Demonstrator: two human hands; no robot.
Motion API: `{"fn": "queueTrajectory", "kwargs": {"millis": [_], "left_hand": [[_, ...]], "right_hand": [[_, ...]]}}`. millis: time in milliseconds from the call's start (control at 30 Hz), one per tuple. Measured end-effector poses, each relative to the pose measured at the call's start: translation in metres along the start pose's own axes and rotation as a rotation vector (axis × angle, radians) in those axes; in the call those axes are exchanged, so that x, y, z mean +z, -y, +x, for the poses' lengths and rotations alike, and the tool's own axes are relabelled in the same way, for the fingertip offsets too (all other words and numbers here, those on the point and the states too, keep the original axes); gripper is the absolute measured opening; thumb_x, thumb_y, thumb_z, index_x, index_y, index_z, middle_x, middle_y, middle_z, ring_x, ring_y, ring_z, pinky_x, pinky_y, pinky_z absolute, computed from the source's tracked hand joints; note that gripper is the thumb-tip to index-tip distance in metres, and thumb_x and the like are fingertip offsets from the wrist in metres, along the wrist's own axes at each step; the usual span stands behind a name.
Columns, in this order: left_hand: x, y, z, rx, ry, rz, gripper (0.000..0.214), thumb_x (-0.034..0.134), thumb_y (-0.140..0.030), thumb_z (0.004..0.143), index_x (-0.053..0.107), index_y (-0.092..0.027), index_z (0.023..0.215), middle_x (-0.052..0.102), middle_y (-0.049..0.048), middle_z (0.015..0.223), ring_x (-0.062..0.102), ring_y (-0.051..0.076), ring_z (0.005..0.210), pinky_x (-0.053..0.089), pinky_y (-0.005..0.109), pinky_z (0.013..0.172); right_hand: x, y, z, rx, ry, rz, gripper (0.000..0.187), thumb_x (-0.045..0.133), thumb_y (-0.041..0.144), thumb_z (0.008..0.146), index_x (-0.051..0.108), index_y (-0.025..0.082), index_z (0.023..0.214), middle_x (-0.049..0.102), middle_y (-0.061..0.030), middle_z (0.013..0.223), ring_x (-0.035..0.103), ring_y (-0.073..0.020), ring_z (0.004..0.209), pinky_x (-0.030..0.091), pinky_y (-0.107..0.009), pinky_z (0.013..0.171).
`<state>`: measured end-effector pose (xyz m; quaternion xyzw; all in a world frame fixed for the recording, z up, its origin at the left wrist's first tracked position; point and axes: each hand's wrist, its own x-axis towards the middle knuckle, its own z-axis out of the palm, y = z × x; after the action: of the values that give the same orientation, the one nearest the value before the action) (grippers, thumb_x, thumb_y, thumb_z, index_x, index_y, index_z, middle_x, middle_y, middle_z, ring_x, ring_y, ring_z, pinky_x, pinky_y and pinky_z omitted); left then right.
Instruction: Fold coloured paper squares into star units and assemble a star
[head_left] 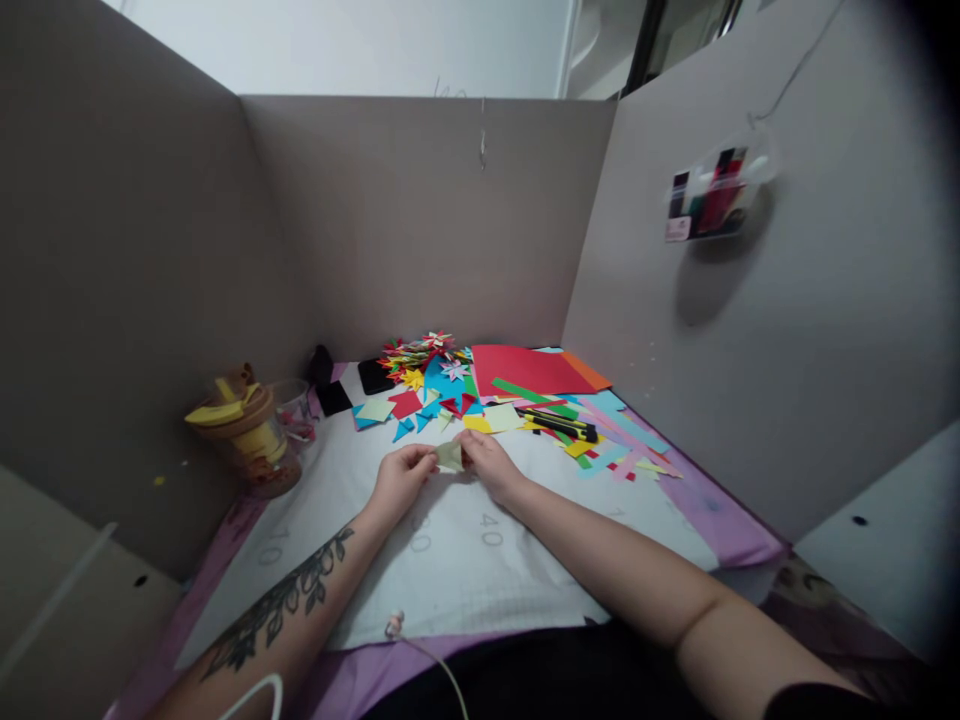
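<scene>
From far off, I see my left hand point(405, 473) and right hand point(489, 464) pinching small pale green paper point(449, 457) between them.

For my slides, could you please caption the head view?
Left hand and right hand hold pale paper near folded stars and paper strips.

pale green paper piece point(450, 457); small; folds unclear; pinched at both sides between fingers point(424, 462)

Forearms point(307, 585) converging forward; left hand point(401, 474), right hand point(489, 463) near each other, fingers point(424, 462) pinched.
</scene>
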<state>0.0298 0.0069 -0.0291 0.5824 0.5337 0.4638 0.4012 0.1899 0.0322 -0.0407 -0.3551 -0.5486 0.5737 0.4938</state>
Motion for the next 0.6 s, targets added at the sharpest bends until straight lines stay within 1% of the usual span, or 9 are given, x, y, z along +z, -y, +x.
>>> {"fn": "queueTrajectory", "kwargs": {"millis": [100,167,233,367,467,600], "left_hand": [[-0.0013,-0.0015,0.0013,-0.019,-0.041,-0.073,0.026,0.062,-0.033,0.068,0.069,-0.013,0.082,0.067,0.0019,0.066,0.057,0.012,0.058,0.043,0.021,0.056],[-0.0016,-0.0007,0.0022,-0.031,-0.062,-0.119,0.028,0.063,-0.034,0.067,0.069,-0.012,0.085,0.068,0.0028,0.068,0.059,0.013,0.061,0.044,0.021,0.058],[-0.0016,0.0008,0.0027,-0.05,-0.071,-0.136,0.03,0.064,-0.034,0.067,0.07,-0.012,0.087,0.069,0.0035,0.07,0.06,0.014,0.061,0.045,0.022,0.059],[-0.0012,0.0024,0.0028,-0.054,-0.044,-0.118,0.031,0.064,-0.032,0.068,0.071,-0.013,0.091,0.071,0.0045,0.073,0.06,0.014,0.062,0.045,0.022,0.059],[-0.0007,0.0012,0.0021,-0.046,-0.02,-0.111,0.031,0.063,-0.033,0.069,0.071,-0.013,0.091,0.071,0.0057,0.076,0.063,0.016,0.067,0.047,0.023,0.06],[0.0002,-0.0022,-0.0001,-0.026,0.01,-0.066,0.03,0.063,-0.034,0.069,0.072,-0.014,0.089,0.071,0.0057,0.075,0.064,0.017,0.069,0.048,0.024,0.061]], "right_hand": [[0.0026,0.0016,0.0017,0.168,0.02,0.177,0.032,0.055,0.05,0.076,0.052,0.018,0.078,0.058,0.0003,0.07,0.057,-0.0125,0.059,0.043,-0.024,0.054],[0.004,0.0037,0.0013,0.219,0.042,0.232,0.03,0.062,0.046,0.071,0.052,0.018,0.079,0.061,-0.0008,0.076,0.061,-0.013,0.063,0.044,-0.022,0.054],[0.0043,0.0048,0.0009,0.236,0.042,0.273,0.031,0.067,0.043,0.068,0.051,0.018,0.078,0.062,-0.0007,0.075,0.063,-0.0128,0.064,0.044,-0.021,0.053],[0.0029,0.0019,0.0019,0.206,0.033,0.297,0.031,0.073,0.037,0.062,0.053,0.017,0.076,0.06,0.0018,0.065,0.061,-0.0104,0.06,0.045,-0.02,0.055],[0.0024,-0.0016,0.0029,0.159,0.023,0.25,0.03,0.075,0.033,0.059,0.056,0.016,0.075,0.059,0.0026,0.065,0.058,-0.0092,0.058,0.046,-0.022,0.058],[0.0025,-0.0034,0.0026,0.073,0.016,0.095,0.025,0.071,0.033,0.063,0.058,0.016,0.077,0.058,0.0025,0.065,0.053,-0.0085,0.054,0.043,-0.022,0.055]]}}
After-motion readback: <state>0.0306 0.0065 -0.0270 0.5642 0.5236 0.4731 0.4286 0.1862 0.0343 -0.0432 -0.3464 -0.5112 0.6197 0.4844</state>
